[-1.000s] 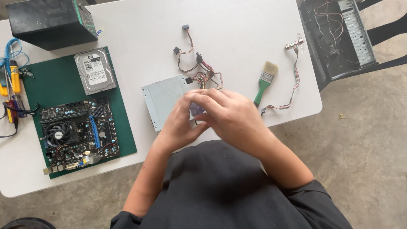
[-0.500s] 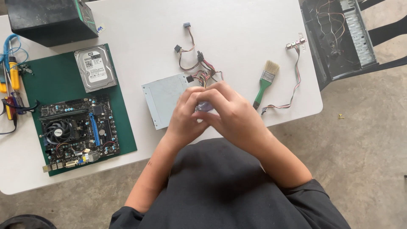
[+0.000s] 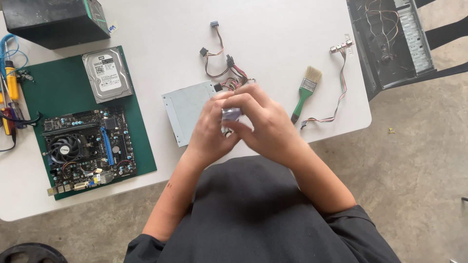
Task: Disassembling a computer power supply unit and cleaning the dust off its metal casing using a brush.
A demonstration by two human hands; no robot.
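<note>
Hands at centre of view, both raised above the white table [image 3: 292, 29]: left hand [image 3: 210, 130] and right hand [image 3: 265, 124] pressed together, fingers closed around a small purplish-grey item [image 3: 231, 114] held between them; what the item is cannot be told, most of it being hidden. Directly beneath the hands, a flat grey metal drive casing [image 3: 187, 109] lies on the table, with a bundle of coloured wires and connectors [image 3: 222, 61] at its far edge. To the left, a green mat [image 3: 44, 90] bears a motherboard [image 3: 85, 151] with fan fitted and a hard drive [image 3: 106, 74], both lying loose and apart from one another. Black box [image 3: 56, 19] at the upper left corner; yellow-handled tools [image 3: 10, 83] at the left edge. Green-handled brush [image 3: 304, 92] lies right of the hands, near a thin ribbon of wires with a small port panel [image 3: 339, 80]. Open computer case [image 3: 390, 41] stands off the right end, its interior largely stripped. Progress, as judged: the main parts already lie out on the table; the small item in hand is being worked on, and nothing shows as refitted in the case.
</note>
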